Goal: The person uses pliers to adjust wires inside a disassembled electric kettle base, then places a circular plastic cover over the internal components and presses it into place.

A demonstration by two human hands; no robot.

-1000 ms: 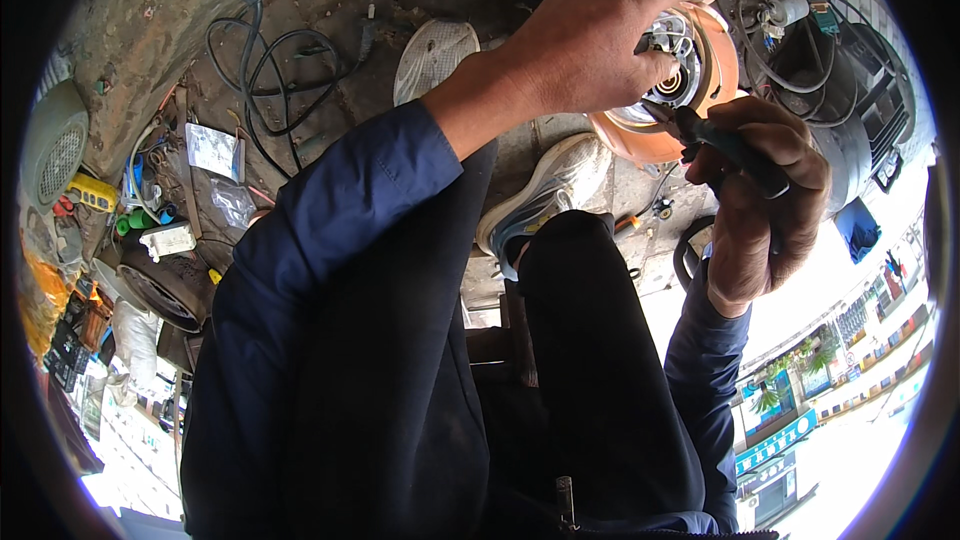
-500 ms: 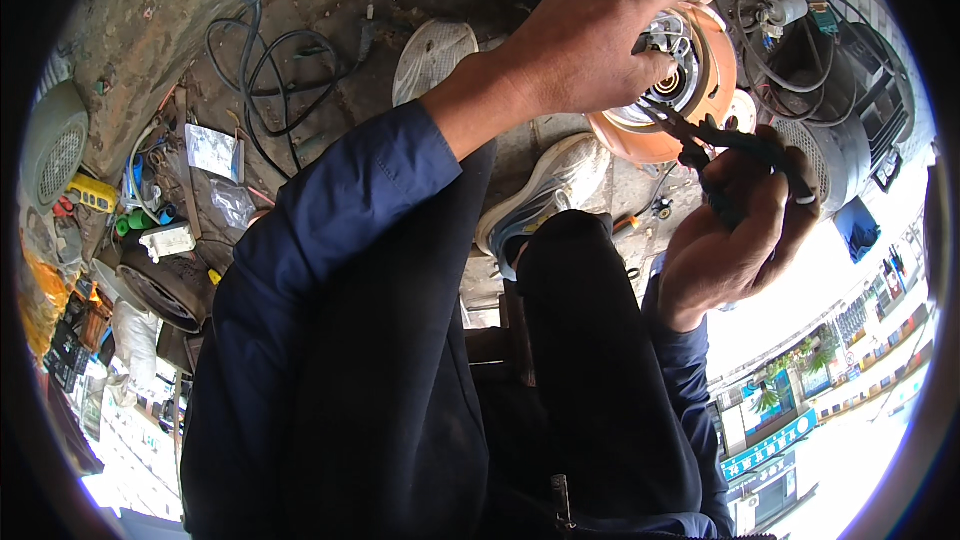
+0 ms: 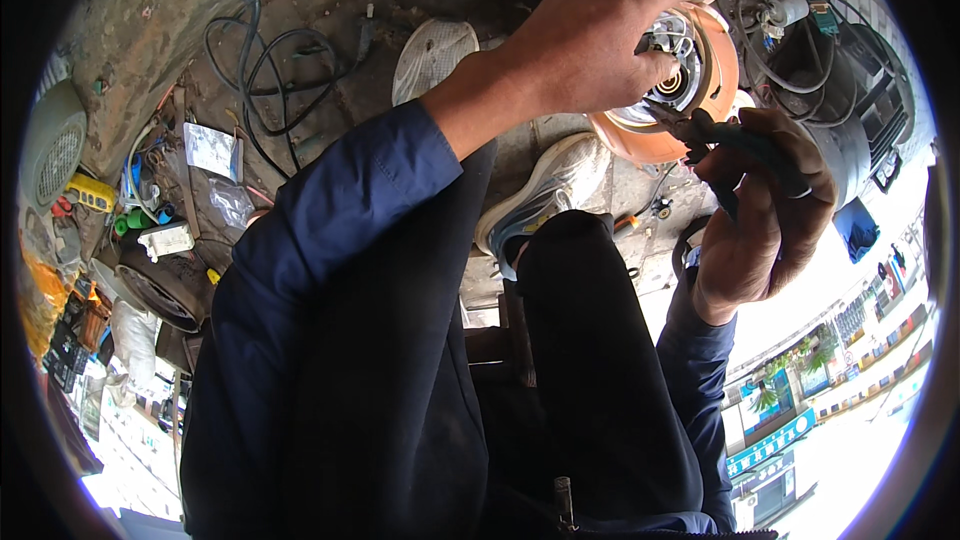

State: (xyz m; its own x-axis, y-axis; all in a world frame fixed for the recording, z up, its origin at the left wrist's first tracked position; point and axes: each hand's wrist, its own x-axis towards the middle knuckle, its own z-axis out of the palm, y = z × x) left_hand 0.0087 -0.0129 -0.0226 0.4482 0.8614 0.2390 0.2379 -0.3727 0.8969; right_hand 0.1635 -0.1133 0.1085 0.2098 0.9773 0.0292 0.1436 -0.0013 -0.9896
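An orange round housing [image 3: 722, 70] lies on the ground at the upper right, with a metal ring and a copper-coloured coil [image 3: 668, 80] inside it. My left hand [image 3: 600, 35] reaches over it, thumb and fingers closed on its inner metal part and wires; what the fingertips pinch is partly hidden. Dark-handled pliers [image 3: 722, 133] are gripped in my right hand [image 3: 770, 210], fingers wrapped round the handles. Their jaws point left at the housing's near edge, below my left thumb. Whether the jaws grip anything cannot be made out.
Loose cables and a small cylinder [image 3: 788, 8] lie right of the housing, beside a dark motor body [image 3: 865, 90]. A black cable [image 3: 250, 80] coils at left. Tools, a yellow control box [image 3: 92, 193] and scrap crowd the far left. My shoe [image 3: 550, 185] stands below the housing.
My right hand has shifted a little right and down, and the pliers have turned in it. My left hand stays in place on the housing.
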